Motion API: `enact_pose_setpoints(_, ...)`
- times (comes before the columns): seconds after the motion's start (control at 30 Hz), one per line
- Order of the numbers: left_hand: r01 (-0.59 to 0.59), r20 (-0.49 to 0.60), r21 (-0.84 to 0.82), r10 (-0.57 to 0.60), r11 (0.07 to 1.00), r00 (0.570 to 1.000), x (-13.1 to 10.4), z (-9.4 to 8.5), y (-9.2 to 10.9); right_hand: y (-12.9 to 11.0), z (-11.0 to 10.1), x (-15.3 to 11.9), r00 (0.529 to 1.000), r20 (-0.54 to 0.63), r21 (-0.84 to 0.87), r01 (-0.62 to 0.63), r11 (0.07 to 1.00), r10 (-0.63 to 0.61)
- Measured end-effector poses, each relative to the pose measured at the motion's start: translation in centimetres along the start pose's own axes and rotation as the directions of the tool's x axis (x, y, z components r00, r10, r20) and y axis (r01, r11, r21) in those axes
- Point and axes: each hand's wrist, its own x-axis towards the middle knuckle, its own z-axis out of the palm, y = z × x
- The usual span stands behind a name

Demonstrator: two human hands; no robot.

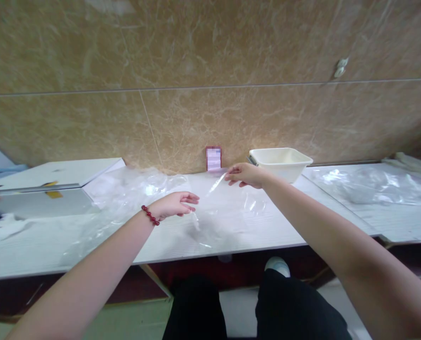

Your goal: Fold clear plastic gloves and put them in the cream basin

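A clear plastic bag [215, 185] is pinched between the thumb and fingers of my right hand [246, 175], and a shiny strip of it slants down to the left from the fingertips. Lower and further left is my left hand [177, 205], with a red bead bracelet at its wrist. Its fingers reach forward, and the thumb and a fingertip meet another edge of the clear film. Below the hands, see-through plastic lies over the white table [182, 250]. Its exact outline is hard to make out.
A white box [51, 174] and crumpled clear plastic [139, 189] lie on the left. Against the marbled wall leans a phone [214, 159]. Behind my right hand sits a cream plastic tub [284, 163]. More clear plastic [369, 184] covers the right side.
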Motion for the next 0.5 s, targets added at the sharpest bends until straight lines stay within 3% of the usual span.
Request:
enact_pose_setpoints(0.13, 0.014, -0.062, -0.1, -0.02, 0.995, 0.998, 1.5, -0.2, 1.3, -1.2, -0.4, 0.9, 0.997, -0.076, 0.103, 0.039, 0.994, -0.031)
enact_pose_setpoints(0.23, -0.016, -0.18, -0.209, -0.022, 0.978, 0.983, 3.0, 0.2, 2.6, -2.0, -0.7, 1.7, 0.989, -0.134, 0.124, 0.085, 0.989, -0.068)
enact_pose_setpoints(0.4, -0.235, -0.418, -0.307, 0.091, 0.922, 0.904, 6.0, -0.7, 5.1, -2.6, -1.7, 3.9, 0.959, -0.231, 0.111, 0.192, 0.975, -0.162)
enact_pose_setpoints(0.5, -0.306, -0.485, -0.32, 0.122, 0.897, 0.866, 7.4, -1.9, 6.6, -2.6, -2.4, 5.4, 0.919, -0.318, 0.037, 0.258, 0.966, -0.233)
